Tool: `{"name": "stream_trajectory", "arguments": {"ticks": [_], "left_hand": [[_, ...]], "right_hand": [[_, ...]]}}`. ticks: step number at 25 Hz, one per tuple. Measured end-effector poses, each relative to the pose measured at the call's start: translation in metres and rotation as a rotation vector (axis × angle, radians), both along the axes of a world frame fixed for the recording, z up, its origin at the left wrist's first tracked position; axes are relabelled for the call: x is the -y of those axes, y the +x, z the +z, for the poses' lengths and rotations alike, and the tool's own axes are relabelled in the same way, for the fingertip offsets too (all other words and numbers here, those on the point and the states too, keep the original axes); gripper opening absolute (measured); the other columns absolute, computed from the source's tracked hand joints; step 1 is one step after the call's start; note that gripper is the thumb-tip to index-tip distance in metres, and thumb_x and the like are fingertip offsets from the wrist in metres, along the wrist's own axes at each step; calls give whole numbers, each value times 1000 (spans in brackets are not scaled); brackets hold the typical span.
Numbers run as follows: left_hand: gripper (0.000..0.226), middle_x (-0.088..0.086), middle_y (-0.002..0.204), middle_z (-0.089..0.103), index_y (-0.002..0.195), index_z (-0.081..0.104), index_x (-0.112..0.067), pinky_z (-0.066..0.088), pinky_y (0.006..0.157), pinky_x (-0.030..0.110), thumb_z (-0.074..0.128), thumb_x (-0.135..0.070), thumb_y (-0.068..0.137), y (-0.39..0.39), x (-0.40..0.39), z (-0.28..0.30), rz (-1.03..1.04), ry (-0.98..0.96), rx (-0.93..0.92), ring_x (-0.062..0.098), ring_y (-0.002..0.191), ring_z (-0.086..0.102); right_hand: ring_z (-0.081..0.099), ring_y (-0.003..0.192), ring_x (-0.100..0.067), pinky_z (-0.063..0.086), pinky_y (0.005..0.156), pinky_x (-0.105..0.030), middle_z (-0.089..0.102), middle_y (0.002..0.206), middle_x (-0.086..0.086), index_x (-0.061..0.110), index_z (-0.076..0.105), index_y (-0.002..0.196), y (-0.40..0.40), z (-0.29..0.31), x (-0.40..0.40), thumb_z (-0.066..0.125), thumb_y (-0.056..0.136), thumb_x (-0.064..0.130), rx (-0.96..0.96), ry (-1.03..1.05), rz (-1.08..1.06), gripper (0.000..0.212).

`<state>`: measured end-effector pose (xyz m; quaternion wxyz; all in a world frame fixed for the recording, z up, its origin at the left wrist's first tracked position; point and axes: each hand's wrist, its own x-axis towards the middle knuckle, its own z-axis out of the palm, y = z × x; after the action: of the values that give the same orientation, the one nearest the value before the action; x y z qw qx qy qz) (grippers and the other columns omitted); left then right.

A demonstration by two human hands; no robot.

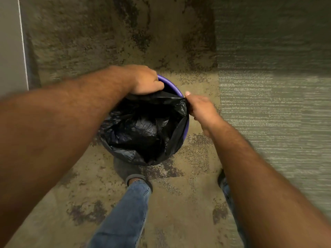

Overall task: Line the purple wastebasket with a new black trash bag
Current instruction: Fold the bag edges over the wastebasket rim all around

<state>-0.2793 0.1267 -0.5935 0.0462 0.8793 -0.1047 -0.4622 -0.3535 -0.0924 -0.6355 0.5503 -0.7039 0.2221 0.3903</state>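
— Black plastic is filling most of the bin, isn't it?

— Yes. The black trash bag (143, 129) is sitting inside the purple wastebasket (172, 85), its mouth gaping open and its crumpled bottom sagging down into the middle. The near and left parts of the bag's edge are draping over the rim, while the far right stretch of purple rim is showing bare.

— Where is the wastebasket standing?

— On the floor (179, 203), on a mottled tan and dark carpet, just in front of the person's feet. A grey shoe (125, 169) is lying right against the near side of the bin, with a blue jeans leg (129, 208) rising toward the camera. The other leg is mostly hidden behind the right forearm.

— And the hands?

— Both are clenching the bag's edge. The left hand (145, 80) is gripping the plastic at the far left of the rim, knuckles up, fingers curling over the edge. The right hand (198, 106) is pinching the plastic at the right side of the rim, thumb pointing away, and the film is pulling taut between the two.

— Anything else around?

— A paler, striped patch of carpet (268, 104) is running along the right side, and a light wall (10, 42) is standing at the far left corner. The picture is blurring slightly.
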Motion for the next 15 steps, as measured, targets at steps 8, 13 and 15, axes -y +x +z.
{"name": "stream_trajectory", "arguments": {"ticks": [8,13,15], "left_hand": [[11,0,132,58,105,70,-24,40,107,49,68,-19,95,8,-11,-27,-7,-341,308,28,125,48],[11,-2,170,37,102,64,-25,16,125,60,64,-16,96,0,-20,-40,-87,-294,428,24,159,26],[12,1,159,50,106,60,-24,14,125,61,58,-15,98,1,-25,-39,-133,-271,437,25,152,39]], "right_hand": [[71,60,-8,57,57,-22,77,71,1,11,75,90,-11,-5,6,74,98,5,2,121,-370,9],[59,73,-25,56,73,-37,61,80,-14,17,73,91,-14,-10,-6,71,100,5,61,161,-252,15],[48,79,-26,49,77,-41,50,81,-14,19,72,91,-12,-11,-10,70,101,6,130,174,-161,16]]}}
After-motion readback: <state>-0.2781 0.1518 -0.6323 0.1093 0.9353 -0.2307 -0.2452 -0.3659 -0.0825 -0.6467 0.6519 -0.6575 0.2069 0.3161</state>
